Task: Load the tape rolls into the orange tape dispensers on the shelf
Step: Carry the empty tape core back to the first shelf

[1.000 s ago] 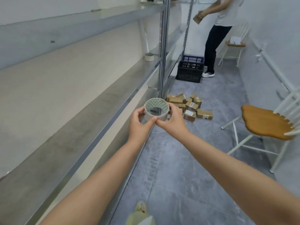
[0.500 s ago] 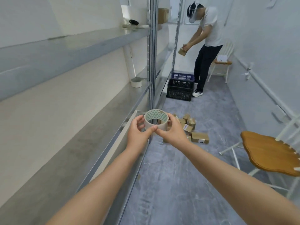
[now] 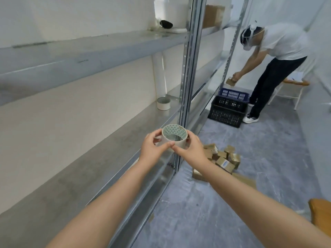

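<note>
Just above the shelf's (image 3: 111,144) front edge, the tape roll (image 3: 174,135) sits pinched between both hands, left hand (image 3: 154,148) and right hand (image 3: 193,149) each clamped on its sides, thumbs meeting below. Another roll (image 3: 163,103) rests further back on the shelf.

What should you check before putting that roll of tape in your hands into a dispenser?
1. Roll held firmly: ok. The left hand and right hand both pinch the pale beige tape roll with the green-patterned core.
2. Orange dispenser in sight: not ok. None shows on the grey metal shelf.
3. Loose tape end found: cannot tell. The thumbs meet on the near rim, but no free end is visible.
4. Spare roll ready: ok. A second white tape roll stands further along the shelf.
5. Floor clear for stepping: not ok. Small brown cardboard boxes lie scattered by the shelf.
</note>
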Demonstrator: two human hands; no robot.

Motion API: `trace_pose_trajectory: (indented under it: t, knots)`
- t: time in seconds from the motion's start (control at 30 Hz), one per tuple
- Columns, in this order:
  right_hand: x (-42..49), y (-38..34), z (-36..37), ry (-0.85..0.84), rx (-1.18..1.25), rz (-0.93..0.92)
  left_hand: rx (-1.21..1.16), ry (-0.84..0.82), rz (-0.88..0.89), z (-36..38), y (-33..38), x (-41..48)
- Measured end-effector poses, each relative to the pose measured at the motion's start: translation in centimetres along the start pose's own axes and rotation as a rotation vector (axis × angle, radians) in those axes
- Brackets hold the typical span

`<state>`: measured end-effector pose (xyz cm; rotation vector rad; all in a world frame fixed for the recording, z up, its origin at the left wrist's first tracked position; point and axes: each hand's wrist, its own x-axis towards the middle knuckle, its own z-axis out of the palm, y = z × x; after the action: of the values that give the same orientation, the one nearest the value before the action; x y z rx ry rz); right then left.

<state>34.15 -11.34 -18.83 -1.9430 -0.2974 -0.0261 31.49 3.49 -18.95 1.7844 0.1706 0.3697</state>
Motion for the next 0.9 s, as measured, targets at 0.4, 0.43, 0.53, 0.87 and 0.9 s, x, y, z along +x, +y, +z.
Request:
trace_pose_trajectory:
  t: [0.4, 0.43, 0.53, 0.87, 0.9]
  knots:
    - [14.3, 3.7, 0.5, -0.433, -0.096, -0.121, 0.026, 0.246, -0.205, 3.6, -3.9, 9.0]
    - [15.2, 4.1, 1.2, -0.478, -0.088, -0.122, 0.048, 0.258, -0.226, 3.5, -4.5, 9.9]
    - [18.3, 5.2, 3.1, -0.581, -0.080, -0.150, 0.089, 0.297, -0.283, 2.8, -6.3, 12.5]
    - [27.3, 6.2, 8.5, -0.625, 0.001, -0.033, 0.160, 0.416, -0.360, 2.4, -10.3, 21.0]
    - [28.0, 6.3, 8.7, -0.629, -0.001, -0.024, 0.173, 0.424, -0.368, 2.6, -10.2, 21.5]
